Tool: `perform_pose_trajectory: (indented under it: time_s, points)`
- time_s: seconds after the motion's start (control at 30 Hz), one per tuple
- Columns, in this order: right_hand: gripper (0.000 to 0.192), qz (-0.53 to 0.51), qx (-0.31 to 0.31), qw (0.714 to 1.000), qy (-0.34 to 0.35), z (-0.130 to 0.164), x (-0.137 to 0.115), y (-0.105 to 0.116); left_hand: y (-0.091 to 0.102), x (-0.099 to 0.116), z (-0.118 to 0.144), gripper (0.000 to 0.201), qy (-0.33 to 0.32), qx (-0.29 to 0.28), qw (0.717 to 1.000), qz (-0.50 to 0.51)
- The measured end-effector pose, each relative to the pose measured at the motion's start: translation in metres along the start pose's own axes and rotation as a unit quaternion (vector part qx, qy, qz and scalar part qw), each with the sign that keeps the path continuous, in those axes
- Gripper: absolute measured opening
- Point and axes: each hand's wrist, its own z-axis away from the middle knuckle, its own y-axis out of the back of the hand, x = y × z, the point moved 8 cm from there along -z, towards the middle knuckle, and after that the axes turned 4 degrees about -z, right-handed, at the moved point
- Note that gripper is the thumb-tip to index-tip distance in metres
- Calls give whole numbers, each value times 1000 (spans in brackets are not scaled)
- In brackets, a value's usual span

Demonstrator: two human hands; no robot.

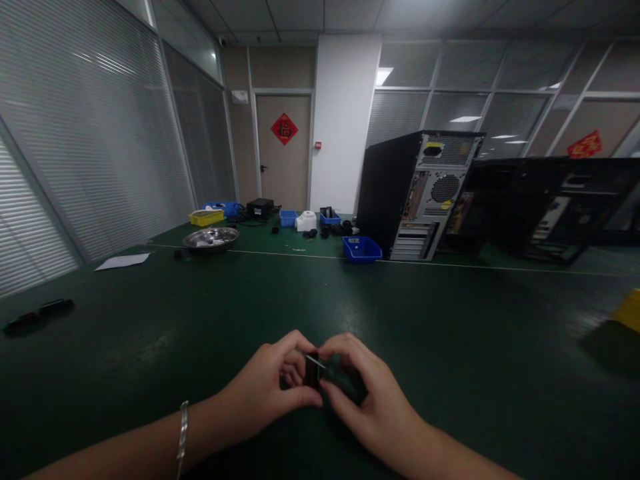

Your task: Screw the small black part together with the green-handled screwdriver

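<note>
My left hand [273, 390] and my right hand [367, 400] meet just above the dark green table [320, 313] near its front edge. Both pinch a small black part [314, 371] between their fingertips; a thin light edge shows on it. Fingers cover most of the part, so I cannot tell its shape. A silver bracelet [183, 430] sits on my left wrist.
A black computer tower [415, 193] stands at the back right with its rear panel facing me, a blue bin [361, 249] in front of it. A metal bowl [211, 238], yellow tray [206, 217], white paper [123, 261] and black bar [37, 315] lie to the left.
</note>
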Motion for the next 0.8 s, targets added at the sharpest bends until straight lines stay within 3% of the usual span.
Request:
perform_pose_trajectory:
  time_s: [0.37, 0.47, 0.57, 0.67, 0.8]
  points:
    - [48, 18, -42, 999, -24, 0, 6, -7, -1, 2, 0, 36, -21, -8, 998, -52]
    - [47, 24, -42, 999, -18, 0, 5, -7, -1, 6, 1, 26, -28, -8, 999, -38]
    - [45, 18, -38, 999, -7, -1, 3, -7, -2, 5, 2, 14, -28, -8, 1000, -9]
    - [46, 13, -3, 1000, 2, 0, 3, -1, 1, 1, -2, 20, -40, 5, 998, 54]
    - [42, 28, 56, 998, -24, 0, 10, 11, 30, -19, -12, 32, -6, 89, 982, 169]
